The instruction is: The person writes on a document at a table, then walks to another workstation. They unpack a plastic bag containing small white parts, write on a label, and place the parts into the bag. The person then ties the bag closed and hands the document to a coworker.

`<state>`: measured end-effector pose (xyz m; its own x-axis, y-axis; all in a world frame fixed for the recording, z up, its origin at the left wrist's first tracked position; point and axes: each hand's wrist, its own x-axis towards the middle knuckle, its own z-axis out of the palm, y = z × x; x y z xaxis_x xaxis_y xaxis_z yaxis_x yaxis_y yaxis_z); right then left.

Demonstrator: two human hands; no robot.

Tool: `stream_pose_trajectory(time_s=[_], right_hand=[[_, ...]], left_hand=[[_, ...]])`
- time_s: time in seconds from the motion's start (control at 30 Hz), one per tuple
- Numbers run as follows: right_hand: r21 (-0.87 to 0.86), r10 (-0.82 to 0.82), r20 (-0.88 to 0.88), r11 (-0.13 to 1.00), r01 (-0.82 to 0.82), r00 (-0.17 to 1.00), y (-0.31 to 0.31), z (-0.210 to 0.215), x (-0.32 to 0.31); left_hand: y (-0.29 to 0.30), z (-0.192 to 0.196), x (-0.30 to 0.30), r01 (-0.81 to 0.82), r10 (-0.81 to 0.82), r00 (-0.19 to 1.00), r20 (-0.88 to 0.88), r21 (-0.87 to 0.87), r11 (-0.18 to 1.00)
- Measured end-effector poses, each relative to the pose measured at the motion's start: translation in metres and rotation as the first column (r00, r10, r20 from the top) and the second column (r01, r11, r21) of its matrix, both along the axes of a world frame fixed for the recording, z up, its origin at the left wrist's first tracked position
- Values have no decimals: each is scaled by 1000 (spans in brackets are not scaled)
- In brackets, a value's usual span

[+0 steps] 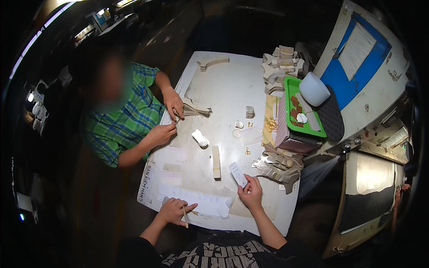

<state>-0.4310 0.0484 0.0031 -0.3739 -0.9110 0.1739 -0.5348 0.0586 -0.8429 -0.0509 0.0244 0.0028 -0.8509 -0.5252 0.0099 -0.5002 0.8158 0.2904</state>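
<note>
White card (237,173) pinched in right hand (251,193) — loose grip could drop it; left hand (173,210) clamped on stick (185,217) at desk (223,94) edge.

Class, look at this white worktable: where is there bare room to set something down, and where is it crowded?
The widest bare patch on the white table lies between the curved beige piece near the far edge and the fanned bundle. A smaller patch lies between the beige block and the paper sheets. The right edge is crowded: stacked cut pieces, green tray.
</note>
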Motion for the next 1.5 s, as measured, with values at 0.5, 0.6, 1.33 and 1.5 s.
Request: stream_pose_trajectory(time_s=[0.5, 0.6, 1.33, 1.5], right_hand=[[-2, -86, 295, 996, 91, 952, -48, 15, 2], [-68, -151, 281, 982, 177, 948, -113, 38, -15], [164, 9, 365, 984, -73, 931, -88, 18, -20], [402, 505, 169, 749, -527, 846, 35, 32, 52]], left_hand=[[-1, -1, 2, -53, 53, 999, -4, 19, 998], [-1, -2, 3, -58, 58, 998, 25, 17, 998], [1, -1, 5, -94, 94, 996, -11, 12, 996], [4, 1, 4, -109, 109, 994, -25, -11, 994]])
